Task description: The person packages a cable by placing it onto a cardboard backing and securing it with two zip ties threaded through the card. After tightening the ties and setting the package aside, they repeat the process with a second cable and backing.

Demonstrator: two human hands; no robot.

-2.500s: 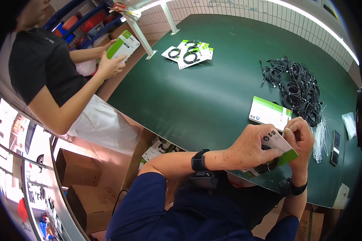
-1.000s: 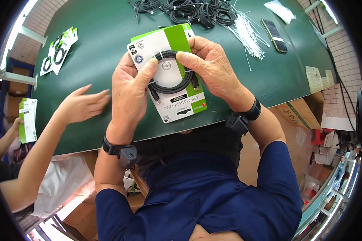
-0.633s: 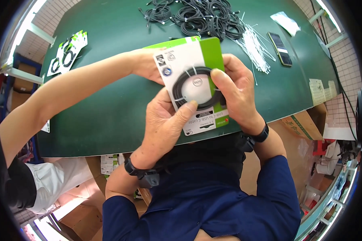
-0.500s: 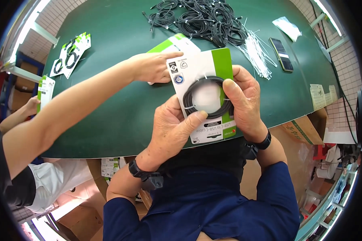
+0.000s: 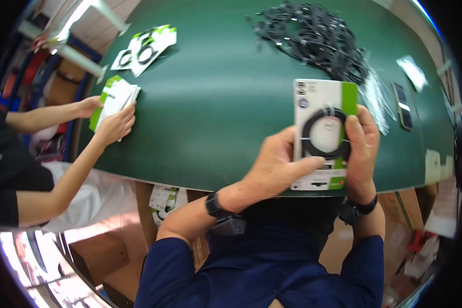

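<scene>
A white and green packaging card (image 5: 321,91) is held up in front of me above the near edge of the table. Fastened on it is a coiled black cable (image 5: 306,134), bound with white ties. My left hand (image 5: 272,164) grips the card's left side, its thumb across the lower part of the coil. On the opposite edge, my right hand (image 5: 363,146) pinches card and cable with the thumb in front and fingers behind. Both hands are closed on the card, and the fingers behind it are hidden.
A heap of black cables (image 5: 313,38) lies at the far right, beside loose white cable ties (image 5: 377,100), a phone (image 5: 403,105) and a white plastic bag (image 5: 412,73). Several carded cables (image 5: 146,49) rest far left. There, a co-worker's hands hold stacked cards (image 5: 119,97).
The co-worker's arm has drawn back left, and the cards that lay at the middle are now in that person's hands. My view has shifted left; my grip on the carded cable stays.
</scene>
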